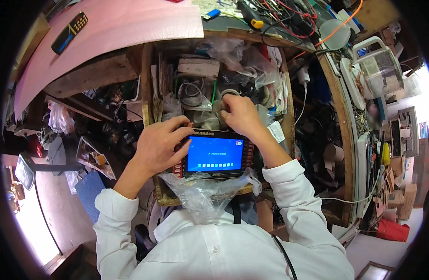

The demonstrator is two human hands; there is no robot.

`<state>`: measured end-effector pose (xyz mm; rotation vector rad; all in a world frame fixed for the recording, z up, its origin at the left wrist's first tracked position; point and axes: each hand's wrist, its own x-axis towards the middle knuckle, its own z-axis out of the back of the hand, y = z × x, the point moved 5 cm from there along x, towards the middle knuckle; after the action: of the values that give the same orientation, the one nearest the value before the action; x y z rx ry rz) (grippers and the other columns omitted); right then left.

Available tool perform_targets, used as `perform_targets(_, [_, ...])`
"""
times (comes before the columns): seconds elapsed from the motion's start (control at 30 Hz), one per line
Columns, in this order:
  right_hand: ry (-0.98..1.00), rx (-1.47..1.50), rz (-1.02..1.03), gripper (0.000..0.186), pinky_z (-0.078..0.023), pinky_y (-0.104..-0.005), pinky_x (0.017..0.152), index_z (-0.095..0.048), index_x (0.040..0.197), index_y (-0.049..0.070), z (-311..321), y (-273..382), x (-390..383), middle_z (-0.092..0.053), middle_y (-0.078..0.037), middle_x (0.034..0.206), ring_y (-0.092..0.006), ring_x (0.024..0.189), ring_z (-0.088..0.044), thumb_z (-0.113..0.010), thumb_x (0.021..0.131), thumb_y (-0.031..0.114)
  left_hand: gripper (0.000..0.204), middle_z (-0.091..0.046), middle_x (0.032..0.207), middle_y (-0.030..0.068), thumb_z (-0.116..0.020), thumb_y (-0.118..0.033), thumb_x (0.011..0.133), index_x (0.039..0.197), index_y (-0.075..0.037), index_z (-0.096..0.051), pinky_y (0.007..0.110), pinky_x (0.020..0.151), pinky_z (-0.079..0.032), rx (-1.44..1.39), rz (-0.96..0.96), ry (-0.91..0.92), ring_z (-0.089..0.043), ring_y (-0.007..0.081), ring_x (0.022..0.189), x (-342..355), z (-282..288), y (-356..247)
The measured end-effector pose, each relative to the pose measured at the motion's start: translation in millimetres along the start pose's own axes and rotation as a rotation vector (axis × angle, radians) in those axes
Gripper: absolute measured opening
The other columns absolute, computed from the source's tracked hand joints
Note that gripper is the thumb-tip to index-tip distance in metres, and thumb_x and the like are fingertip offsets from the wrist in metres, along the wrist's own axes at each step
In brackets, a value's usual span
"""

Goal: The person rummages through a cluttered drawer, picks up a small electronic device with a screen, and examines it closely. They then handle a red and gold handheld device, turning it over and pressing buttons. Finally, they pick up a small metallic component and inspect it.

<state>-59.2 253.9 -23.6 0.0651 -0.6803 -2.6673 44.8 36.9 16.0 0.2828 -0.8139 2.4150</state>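
Observation:
A small portable video player [215,155] with a lit blue screen and rows of buttons down both sides lies at the front of an open wooden drawer. My left hand [159,145] is closed around its upper left corner, the thumb along the screen's left edge. Past the player's top edge, my right hand [242,115] reaches into the drawer with its fingers curled together. A round ring-shaped thing [230,92] and crumpled clear plastic are right by those fingertips. What the fingers hold, if anything, is hidden. A clear plastic bag [203,193] hangs over the drawer's front, below the player.
The drawer holds a pale box [198,67], a coiled grey cable [192,91], plastic bags and papers. On the bench behind lie a black handheld phone [70,33] on pink foam sheet [144,23] and tangled test leads [289,16]. A clear lidded container [380,67] stands at right.

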Motion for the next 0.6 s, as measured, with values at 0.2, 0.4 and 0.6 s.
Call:
perform_targets(0.2, [0.049,0.133,-0.005,0.018,-0.051,-0.0446,0.067,-0.063,0.093,-0.002,14.1,-1.2,-3.1,-0.067,-0.022,0.081,-0.0386,0.077,-0.068,-0.074,0.085,0.010,0.027,-0.069,0.119,0.0097,-0.075,-0.017,0.084,0.109,-0.008,-0.071,0.038,0.073,-0.056,-0.007,0.012,-0.007,-0.072,0.0282,0.084,-2.1,-0.6,1.8])
perform_targets(0.4, [-0.022,0.012,0.027,0.012,-0.055,-0.0479,0.072,-0.070,0.095,0.000,20.5,-2.2,-4.8,-0.071,-0.022,0.085,-0.0414,0.080,-0.071,-0.069,0.086,0.007,0.026,-0.069,0.119,0.0100,-0.075,-0.017,0.085,0.108,-0.007,-0.071,0.038,0.074,-0.057,-0.015,0.006,-0.014,-0.072,0.0285,0.085,-0.8,0.5,0.3])
perform_targets(0.6, [-0.127,-0.197,0.045,0.008,-0.056,-0.0525,0.072,-0.069,0.091,0.004,31.3,9.6,-7.5,-0.071,-0.020,0.086,-0.0423,0.082,-0.070,-0.068,0.083,0.006,0.025,-0.069,0.119,0.0110,-0.075,-0.018,0.085,0.107,-0.007,-0.071,0.039,0.074,-0.057,-0.020,0.014,-0.010,-0.072,0.0307,0.089,-1.3,0.9,1.2])
